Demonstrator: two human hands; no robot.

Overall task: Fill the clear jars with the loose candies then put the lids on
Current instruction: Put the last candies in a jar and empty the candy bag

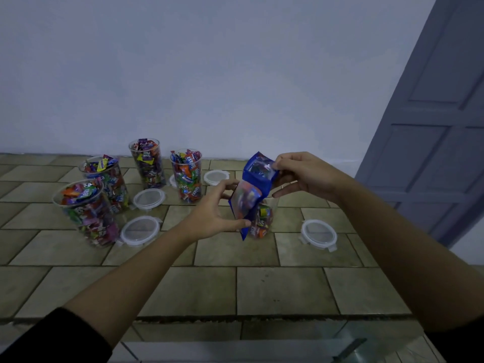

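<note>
— At centre frame, the blue bag (251, 191) is held above the part-filled jar (272, 205) — fingers of the left hand (216, 217) and right hand (306, 176) are clamped on it.
— Candies (262, 224) may be spilled onto the tiles (282, 289) if the mouth is swung past the rim.

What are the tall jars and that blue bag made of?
The jars look like clear plastic, maybe glass: the candies show through their walls. The blue bag looks like thin glossy plastic film: it creases and shines.
</note>
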